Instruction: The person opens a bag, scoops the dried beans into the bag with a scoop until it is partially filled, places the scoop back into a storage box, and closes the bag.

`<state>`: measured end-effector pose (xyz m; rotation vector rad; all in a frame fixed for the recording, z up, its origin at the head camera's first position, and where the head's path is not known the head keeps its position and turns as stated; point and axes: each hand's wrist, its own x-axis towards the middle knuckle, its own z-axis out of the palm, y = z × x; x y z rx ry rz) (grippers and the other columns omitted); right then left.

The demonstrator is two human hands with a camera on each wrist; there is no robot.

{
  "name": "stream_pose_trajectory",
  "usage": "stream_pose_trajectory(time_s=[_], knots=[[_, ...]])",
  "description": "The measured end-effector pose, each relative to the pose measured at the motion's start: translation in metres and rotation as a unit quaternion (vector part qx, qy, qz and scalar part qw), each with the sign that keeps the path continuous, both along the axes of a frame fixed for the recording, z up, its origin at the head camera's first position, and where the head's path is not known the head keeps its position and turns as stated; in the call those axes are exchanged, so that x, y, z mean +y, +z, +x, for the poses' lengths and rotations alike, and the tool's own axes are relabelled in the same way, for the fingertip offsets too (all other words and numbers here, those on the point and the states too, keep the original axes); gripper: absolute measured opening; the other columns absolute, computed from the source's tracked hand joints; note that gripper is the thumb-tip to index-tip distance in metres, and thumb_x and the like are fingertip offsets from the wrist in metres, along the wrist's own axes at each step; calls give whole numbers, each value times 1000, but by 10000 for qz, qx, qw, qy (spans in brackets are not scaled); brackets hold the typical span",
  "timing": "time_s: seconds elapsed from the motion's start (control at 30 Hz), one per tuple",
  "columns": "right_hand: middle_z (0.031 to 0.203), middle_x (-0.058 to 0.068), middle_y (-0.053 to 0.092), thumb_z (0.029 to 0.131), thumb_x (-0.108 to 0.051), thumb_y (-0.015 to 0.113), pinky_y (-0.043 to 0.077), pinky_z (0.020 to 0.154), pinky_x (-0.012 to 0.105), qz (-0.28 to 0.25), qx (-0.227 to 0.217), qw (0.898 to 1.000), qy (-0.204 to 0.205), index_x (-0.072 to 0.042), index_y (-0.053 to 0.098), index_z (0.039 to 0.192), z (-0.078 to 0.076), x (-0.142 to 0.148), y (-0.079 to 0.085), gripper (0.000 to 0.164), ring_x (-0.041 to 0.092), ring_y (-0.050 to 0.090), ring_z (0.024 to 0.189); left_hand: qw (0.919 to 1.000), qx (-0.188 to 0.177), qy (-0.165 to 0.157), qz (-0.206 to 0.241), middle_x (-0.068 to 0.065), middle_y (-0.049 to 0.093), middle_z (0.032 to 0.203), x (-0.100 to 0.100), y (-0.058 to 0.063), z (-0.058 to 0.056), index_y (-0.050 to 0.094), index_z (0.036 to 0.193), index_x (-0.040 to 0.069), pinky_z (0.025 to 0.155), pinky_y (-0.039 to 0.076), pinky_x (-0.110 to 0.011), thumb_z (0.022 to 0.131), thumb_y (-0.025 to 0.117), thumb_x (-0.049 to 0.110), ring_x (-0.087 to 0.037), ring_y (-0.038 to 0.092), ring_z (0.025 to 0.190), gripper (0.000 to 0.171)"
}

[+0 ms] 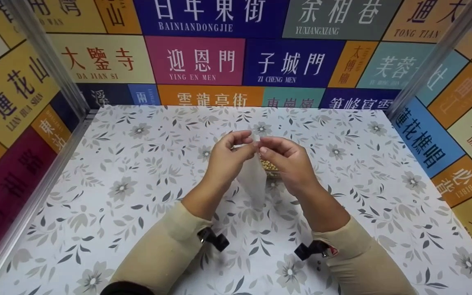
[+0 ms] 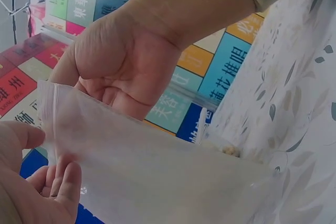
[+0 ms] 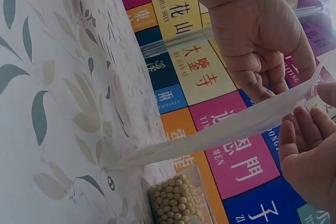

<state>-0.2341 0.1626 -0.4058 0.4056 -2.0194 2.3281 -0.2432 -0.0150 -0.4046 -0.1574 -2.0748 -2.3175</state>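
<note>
A translucent zip-lock bag (image 1: pixel 253 180) hangs upright between the two hands, its zip strip at the top in the left wrist view. My left hand (image 1: pixel 230 153) pinches the bag's top edge between thumb and fingers. Close beside it, my right hand (image 1: pixel 293 162) pinches the same edge, the fingertips of both hands almost meeting. The bag looks flat and thin in the right wrist view. Behind it stands a clear box (image 3: pixel 199 184) of round, pale-yellow soybeans (image 3: pixel 173 200), partly hidden by the bag and right hand in the head view.
A white tablecloth with grey flowers and leaves (image 1: pixel 137 188) covers the table. Panels with colourful street-name signs (image 1: pixel 195 61) stand behind and at both sides, with clear corner posts (image 1: pixel 51 53) between them. Small black cameras (image 1: pixel 215 239) are strapped to both wrists.
</note>
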Motion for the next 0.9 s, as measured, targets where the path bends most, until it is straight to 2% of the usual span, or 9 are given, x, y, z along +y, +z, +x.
stream_pose_trajectory(time_s=[0.2,0.43,0.67,0.8,0.9], knots=[[116,5,78,101,-3,69,62,97,25,78,1,9999,-111,10,67,132,-1,0,-2,34,18,73,111,9996,-124,-170,168,-12,71,123,0,-2,0,71,134,5,96,65,-32,92,75,16,-21,74,107,44],[116,5,77,99,-7,75,62,90,21,463,-12,9986,-244,5,69,134,1,-2,0,37,16,72,107,9992,-47,-351,-159,-11,72,118,1,-3,2,73,135,6,92,65,-31,92,72,15,-20,75,104,44],[114,4,75,97,-2,74,61,88,19,495,-375,9974,-359,5,69,135,2,-3,5,39,14,70,105,9974,-107,-368,-603,-7,75,119,1,-3,4,73,136,11,85,60,-26,90,77,17,-18,74,105,47],[120,9,76,98,-1,70,61,88,20,624,-532,9956,-464,5,69,136,2,-3,5,39,12,71,106,9975,-91,-375,-597,-8,76,120,4,-6,4,72,137,8,87,60,-25,89,75,15,-18,75,106,49],[127,13,76,98,-7,73,62,89,20,792,-540,9940,-528,2,71,134,1,-3,5,36,13,72,108,9975,23,-380,-598,-7,77,118,6,-8,4,73,136,8,85,60,-25,89,74,13,-17,75,103,47]])
